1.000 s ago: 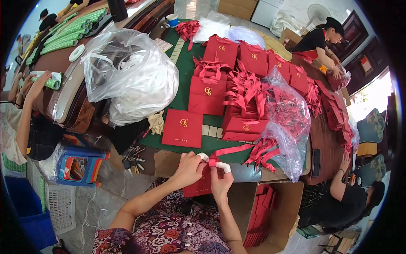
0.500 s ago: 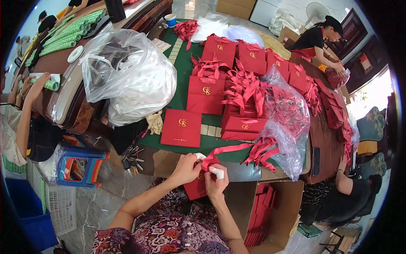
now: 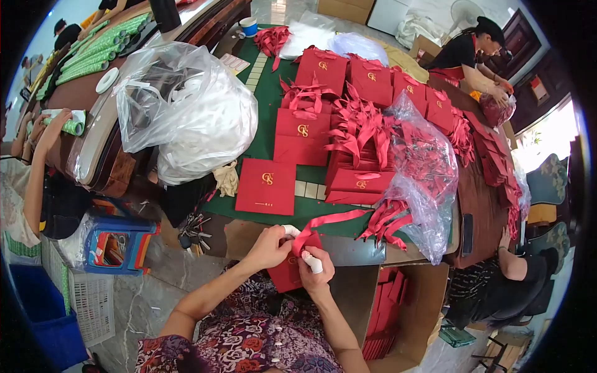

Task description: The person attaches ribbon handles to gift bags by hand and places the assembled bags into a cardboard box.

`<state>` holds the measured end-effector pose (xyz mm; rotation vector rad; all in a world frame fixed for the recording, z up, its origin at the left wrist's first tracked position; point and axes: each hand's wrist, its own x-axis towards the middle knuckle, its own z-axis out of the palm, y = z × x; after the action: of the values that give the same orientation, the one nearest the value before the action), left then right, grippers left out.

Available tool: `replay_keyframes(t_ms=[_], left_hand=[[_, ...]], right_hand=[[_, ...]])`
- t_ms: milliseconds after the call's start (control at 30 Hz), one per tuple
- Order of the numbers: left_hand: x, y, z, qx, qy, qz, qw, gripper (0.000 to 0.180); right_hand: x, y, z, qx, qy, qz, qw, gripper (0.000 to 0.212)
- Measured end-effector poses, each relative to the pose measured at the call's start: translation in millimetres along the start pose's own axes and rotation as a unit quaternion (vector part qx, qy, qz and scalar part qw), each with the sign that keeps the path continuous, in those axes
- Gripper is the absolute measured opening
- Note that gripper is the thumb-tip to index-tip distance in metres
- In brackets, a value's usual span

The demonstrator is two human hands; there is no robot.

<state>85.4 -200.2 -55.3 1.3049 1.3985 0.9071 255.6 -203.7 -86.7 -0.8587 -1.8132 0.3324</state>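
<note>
Over my lap, a small red paper gift bag is held between my two hands. A red ribbon runs from my fingers to a bunch of ribbons on the table's near edge. My left hand is closed, its fingertips pinching the ribbon at the bag's top. My right hand is closed on the bag's upper right edge, beside the ribbon's loop. White wrappings cover a finger on each hand. Flat on the table ahead lies another red bag.
Stacked red bags with ribbon handles cover the table's middle. A clear plastic bag of red ribbons lies right, a plastic sack of white material left. An open carton of red bags stands by my right arm. Other people work on both sides.
My hands have shifted slightly, with the right one a little lower on the bag. More of the bag's top edge shows between them, and the ribbon still runs through my fingers.
</note>
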Motion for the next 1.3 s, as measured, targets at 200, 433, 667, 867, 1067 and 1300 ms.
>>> replay_keyframes(t_ms=[200, 433, 667, 867, 1067, 1300], left_hand=[[0, 11, -7, 0.093, 0.02, 0.081, 0.992, 0.023], [3, 18, -9, 0.088, -0.014, 0.062, 0.994, 0.021], [6, 16, -8, 0.07, 0.01, 0.03, 0.997, 0.024], [-3, 35, 6, 0.256, 0.035, 0.153, 0.954, 0.02], [-11, 39, 10, 0.304, 0.052, 0.199, 0.93, 0.017], [-10, 36, 6, 0.321, 0.077, 0.183, 0.926, 0.016]], right_hand=[[0, 5, -2, -0.002, -0.027, -0.022, 0.999, 0.034], [6, 14, -8, 0.024, -0.057, -0.027, 0.998, 0.035], [29, -7, -29, 0.013, -0.11, 0.143, 0.983, 0.035], [79, -5, -41, 0.033, -0.105, 0.164, 0.98, 0.028], [90, 11, -46, -0.017, -0.294, 0.064, 0.953, 0.016], [84, -5, -64, -0.043, -0.297, 0.122, 0.946, 0.014]])
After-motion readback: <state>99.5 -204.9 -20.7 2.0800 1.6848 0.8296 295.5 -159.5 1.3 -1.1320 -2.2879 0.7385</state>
